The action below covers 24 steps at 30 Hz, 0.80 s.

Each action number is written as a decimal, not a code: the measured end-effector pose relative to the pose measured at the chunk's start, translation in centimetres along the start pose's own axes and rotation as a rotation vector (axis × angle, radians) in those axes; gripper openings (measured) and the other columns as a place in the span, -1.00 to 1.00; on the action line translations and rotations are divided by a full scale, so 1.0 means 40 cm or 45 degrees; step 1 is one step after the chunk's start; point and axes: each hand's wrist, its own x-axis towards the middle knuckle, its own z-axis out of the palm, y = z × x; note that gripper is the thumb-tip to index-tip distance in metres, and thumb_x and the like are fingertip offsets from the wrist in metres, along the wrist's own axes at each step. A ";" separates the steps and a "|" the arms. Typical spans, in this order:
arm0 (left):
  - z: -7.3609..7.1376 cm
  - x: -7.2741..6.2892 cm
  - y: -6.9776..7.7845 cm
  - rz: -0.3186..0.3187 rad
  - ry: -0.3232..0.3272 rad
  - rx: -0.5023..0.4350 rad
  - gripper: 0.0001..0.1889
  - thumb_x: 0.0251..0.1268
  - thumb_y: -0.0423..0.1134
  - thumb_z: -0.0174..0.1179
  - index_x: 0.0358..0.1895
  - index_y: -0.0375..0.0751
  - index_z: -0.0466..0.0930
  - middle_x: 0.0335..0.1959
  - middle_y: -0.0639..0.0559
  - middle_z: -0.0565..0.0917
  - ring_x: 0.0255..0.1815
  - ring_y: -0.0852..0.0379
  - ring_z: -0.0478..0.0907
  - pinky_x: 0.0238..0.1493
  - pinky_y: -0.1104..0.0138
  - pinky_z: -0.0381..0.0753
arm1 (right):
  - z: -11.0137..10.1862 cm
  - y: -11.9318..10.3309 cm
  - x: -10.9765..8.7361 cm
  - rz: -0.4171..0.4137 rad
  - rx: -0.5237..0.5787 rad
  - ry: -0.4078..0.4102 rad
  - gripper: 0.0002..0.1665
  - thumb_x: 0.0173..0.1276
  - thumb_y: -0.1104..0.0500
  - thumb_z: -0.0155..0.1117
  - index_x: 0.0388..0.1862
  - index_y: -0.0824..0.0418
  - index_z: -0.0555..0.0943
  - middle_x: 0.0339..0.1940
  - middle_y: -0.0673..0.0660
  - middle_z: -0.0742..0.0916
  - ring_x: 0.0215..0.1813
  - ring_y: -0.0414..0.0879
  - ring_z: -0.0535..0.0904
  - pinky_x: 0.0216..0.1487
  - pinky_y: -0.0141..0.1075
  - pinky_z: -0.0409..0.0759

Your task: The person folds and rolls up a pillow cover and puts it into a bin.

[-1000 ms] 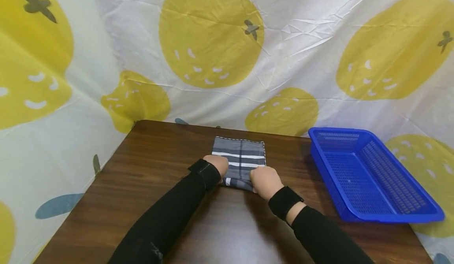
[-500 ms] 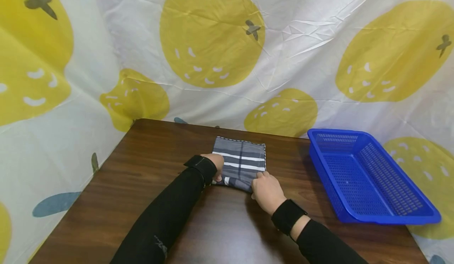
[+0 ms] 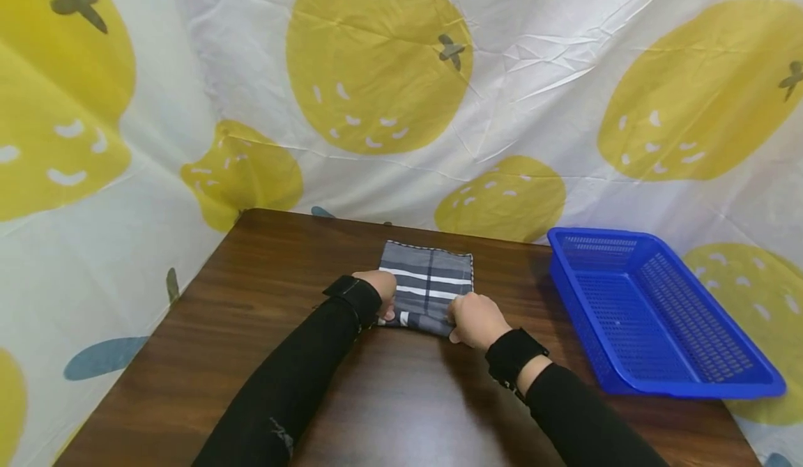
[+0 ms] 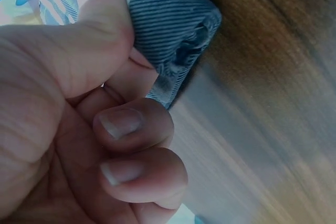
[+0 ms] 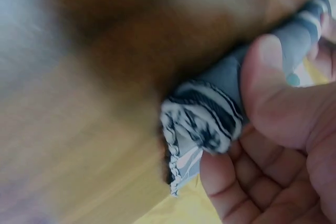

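Note:
A grey plaid cloth (image 3: 428,272) with white stripes lies on the brown table, its near edge rolled into a thick tube. At the roll's left end my left hand (image 3: 379,290) pinches the fabric. In the left wrist view the thumb and forefinger grip the rolled cloth (image 4: 168,19), with the other fingers curled below. My right hand (image 3: 478,320) holds the right end. Seen from the right wrist, the thumb presses along the roll (image 5: 223,80) with fingers curled behind it; layers spiral at its end, beside a stitched edge. Part of the roll is hidden behind both hands in the head view.
To the right on the wooden table (image 3: 301,258) stands a blue plastic basket (image 3: 652,314) with perforated walls. A white curtain (image 3: 389,174) with yellow fruit prints hangs behind the table and along its left side.
Both hands stay at the ends of the roll. The left hand has shifted slightly left; the right dipped a little toward me, then moved slightly forward again.

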 end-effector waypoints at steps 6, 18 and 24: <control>-0.007 -0.029 0.006 0.003 0.098 -0.068 -0.63 0.16 -0.21 0.55 -0.69 0.01 0.56 -0.58 0.20 0.54 -0.44 0.18 0.45 -0.26 0.16 0.60 | -0.033 0.015 0.042 0.031 0.047 -0.183 -0.73 0.01 0.22 0.78 -0.47 0.10 0.75 -0.40 -0.01 0.79 -0.30 -0.08 0.68 -0.17 -0.10 0.71; 0.069 -0.102 0.096 0.037 0.909 0.177 -0.58 0.37 -0.38 0.31 -0.72 -0.01 0.58 -0.65 0.09 0.69 -0.60 0.09 0.65 -0.57 0.17 0.64 | -0.053 0.048 0.095 0.063 0.054 -0.419 -0.75 0.05 0.14 0.78 -0.54 0.07 0.77 -0.51 -0.12 0.75 -0.33 -0.19 0.57 -0.14 -0.26 0.67; 0.082 -0.134 0.111 0.022 1.048 0.255 -0.59 0.26 -0.37 0.36 -0.76 0.01 0.60 -0.69 0.10 0.68 -0.62 0.11 0.64 -0.65 0.21 0.59 | -0.044 0.052 0.106 0.071 0.071 -0.438 -0.77 0.06 0.09 0.77 -0.51 0.10 0.81 -0.50 -0.12 0.78 -0.34 -0.23 0.55 -0.10 -0.30 0.67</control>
